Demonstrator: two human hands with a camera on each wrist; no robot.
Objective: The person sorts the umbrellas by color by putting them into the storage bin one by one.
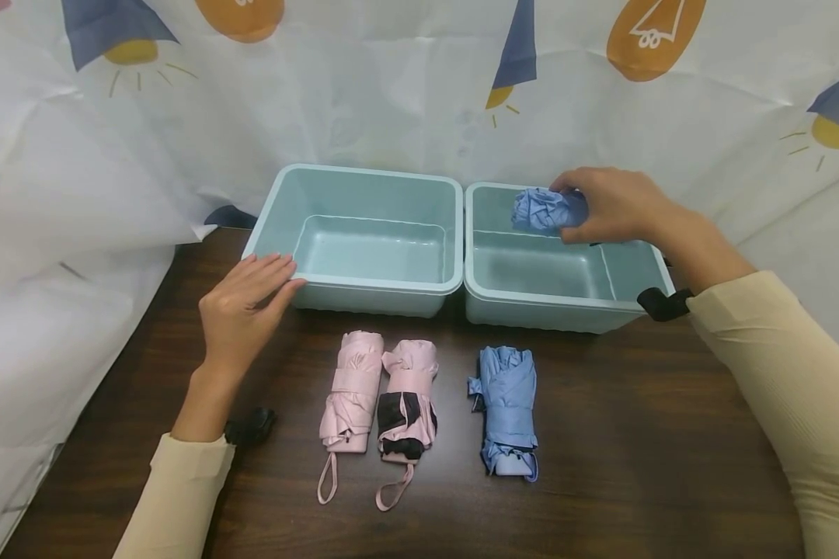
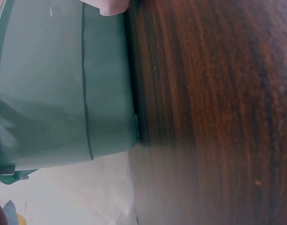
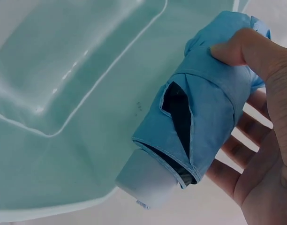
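Observation:
My right hand (image 1: 611,206) grips a folded blue umbrella (image 1: 544,210) over the right bin (image 1: 552,310). In the right wrist view the thumb lies across the blue cloth, the fingers wrap behind it, and the pale handle end (image 3: 147,178) points down and left. My left hand (image 1: 248,299) rests with straight fingers at the front left corner of the left bin (image 1: 370,299). Both bins are light teal; no items show inside the left one. On the table in front lie two pink folded umbrellas (image 1: 353,388) and another blue folded umbrella (image 1: 509,407).
The two bins stand side by side on a dark wooden table (image 1: 615,435). Right behind them hangs a white patterned cloth (image 1: 391,93), which also runs down the left side. Wrist loops (image 1: 328,477) trail from the pink umbrellas toward the front.

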